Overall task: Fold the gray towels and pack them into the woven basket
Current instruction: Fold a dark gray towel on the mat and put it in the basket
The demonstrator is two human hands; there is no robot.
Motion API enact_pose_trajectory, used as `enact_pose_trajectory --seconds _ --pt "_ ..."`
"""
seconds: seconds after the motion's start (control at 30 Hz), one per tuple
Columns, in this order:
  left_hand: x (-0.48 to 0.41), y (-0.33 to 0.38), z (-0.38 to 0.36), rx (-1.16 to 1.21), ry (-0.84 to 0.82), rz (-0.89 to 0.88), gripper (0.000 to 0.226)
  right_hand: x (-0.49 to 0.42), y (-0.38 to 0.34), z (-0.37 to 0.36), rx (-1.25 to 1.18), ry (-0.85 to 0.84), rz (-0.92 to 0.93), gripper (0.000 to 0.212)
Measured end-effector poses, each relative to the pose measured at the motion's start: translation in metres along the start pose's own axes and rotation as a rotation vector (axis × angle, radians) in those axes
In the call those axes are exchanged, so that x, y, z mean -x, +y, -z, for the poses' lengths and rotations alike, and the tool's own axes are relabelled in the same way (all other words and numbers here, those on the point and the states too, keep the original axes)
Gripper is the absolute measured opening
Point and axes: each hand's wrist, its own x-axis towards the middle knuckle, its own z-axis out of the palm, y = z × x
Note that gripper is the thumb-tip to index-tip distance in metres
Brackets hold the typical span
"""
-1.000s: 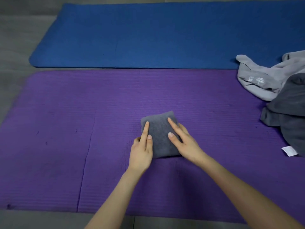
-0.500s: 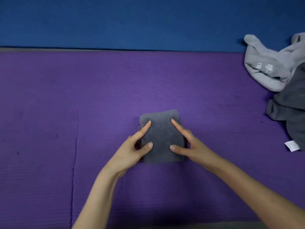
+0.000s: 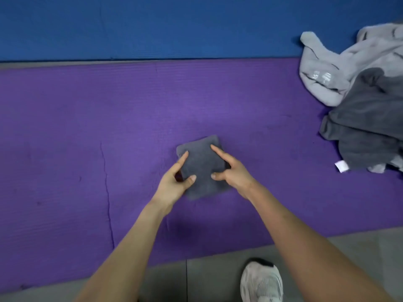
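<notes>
Purple mat (image 3: 87,127): the landmark here; a long crease runs down its left part, and every place below is told from it.
Left hand (image 3: 172,184): over the mat's middle, thumb on top of the towel's left edge, forefinger stretched along that edge, other fingers seemingly tucked beneath. It is pinching the towel.
Folded towel (image 3: 201,168): dark gray, a small thick square in the middle of the mat, held between both hands, near edge seemingly lifting.
Handling: soft, light, plush, judging by the rounded corners and thick edges. The layers will likely spring open or slide if gripped at one corner. Best held as it is, on two opposite sides, fingers under and thumbs over, all layers squeezed together.
Right hand (image 3: 234,174): on the towel's right edge, thumb on top, forefinger pointing up the mat across the cloth. It too grips the towel.
Pile (image 3: 359,101): on the mat's far right end, unfolded, a light gray towel partly under a dark one with a white tag.
Basket: not in view.
Shoe (image 3: 261,282): on the floor below the mat's near edge.
</notes>
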Motion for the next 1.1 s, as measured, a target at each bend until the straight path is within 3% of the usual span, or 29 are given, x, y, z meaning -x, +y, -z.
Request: enact_pose_trajectory --seconds 0.27,0.6,0.8,1.1 --pt "0.118 0.085 -0.026 -0.042 -0.033 0.024 0.067 0.139 -0.059 0.028 -0.208 0.008 -0.037 0.082" --pt "0.32 0.197 -0.142 -0.129 -0.059 -0.041 0.065 0.375 -0.13 0.129 -0.242 0.055 -0.007 0.079" --pt "0.391 0.216 -0.219 -0.227 -0.107 -0.093 0.068 0.473 -0.116 0.185 -0.327 0.107 0.046 0.075" --pt "0.468 0.179 -0.337 -0.317 -0.171 -0.207 0.068 0.589 -0.034 0.259 -0.425 0.203 0.176 0.072"
